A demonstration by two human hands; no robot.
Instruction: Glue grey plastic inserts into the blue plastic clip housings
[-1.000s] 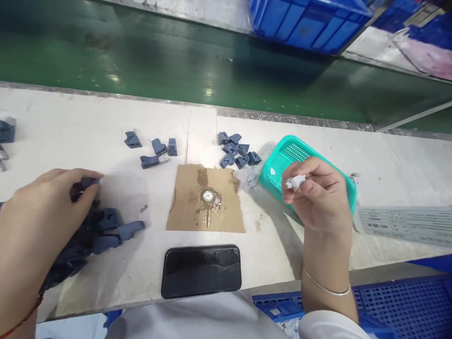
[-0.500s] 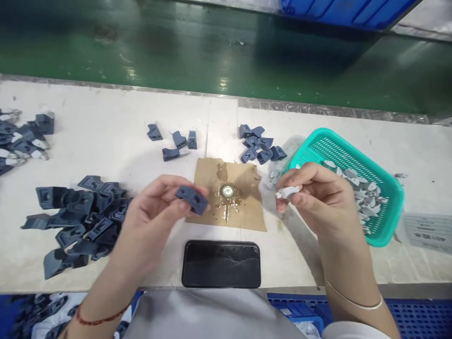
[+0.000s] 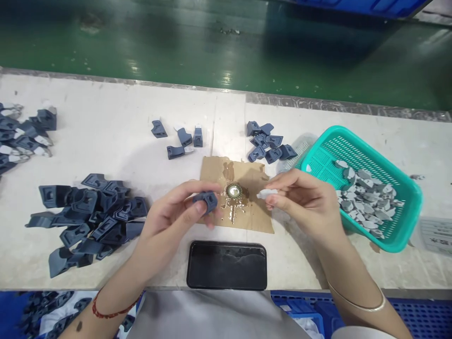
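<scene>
My left hand (image 3: 176,212) grips a dark blue-grey block (image 3: 208,200) over the left edge of a brown cardboard piece (image 3: 254,219). Between thumb and fingers, my right hand (image 3: 305,200) pinches a small white-grey piece (image 3: 267,193) above the cardboard's right part. A round shiny cap (image 3: 233,191) sits on the cardboard between the hands, with wet drops around it. To the right, a green basket (image 3: 416,200) holds several white-grey pieces (image 3: 367,188). Left of my left hand lies a heap of dark blocks (image 3: 83,202).
A black phone (image 3: 226,265) lies near the table's front edge. Small groups of dark blocks stand at the back centre (image 3: 184,137) and back right (image 3: 260,140). More blocks with white pieces (image 3: 26,134) lie far left. Beyond the table is a green surface (image 3: 169,56).
Both hands have moved inward over the cardboard, closer together. The dark block has turned in my left hand, and the white-grey piece now points left. The view has shifted slightly.
</scene>
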